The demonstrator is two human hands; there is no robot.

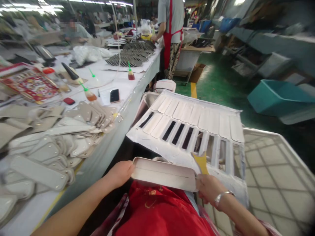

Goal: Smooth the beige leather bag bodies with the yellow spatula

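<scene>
The person holds a pale strip (163, 173) with rounded ends, gripped at its 2 ends and level over the lap of a red apron (159, 209). It sits just below the near edge of the slotted white sheet (197, 116). The left hand (120, 173) is closed on the left end, thumb on top. The right hand (209, 187), a metal bracelet (221, 196) at its wrist, pinches the right end, and a small yellow tab (201, 163) stands up from its fingers against the sheet. Holding both ends seems meant to keep the long piece flat and stop it sagging.

The sheet leans up and away from the strip, its upper row filled with matching pieces and several slots in its lower row showing dark and open. To the left of the sheet runs the table (115, 73), where heaps of similar pale pieces (41, 157) overlap in fans, probably so each can be picked off singly. Beyond them are glue bottles (90, 95) with green nozzles and a phone (114, 95). To the right of the sheet is a wire cart (275, 164), and beyond that a teal bin (275, 96) sits on the green floor. Well behind the sheet, a co-worker (171, 29) in a red apron stands at the table's far end.
</scene>
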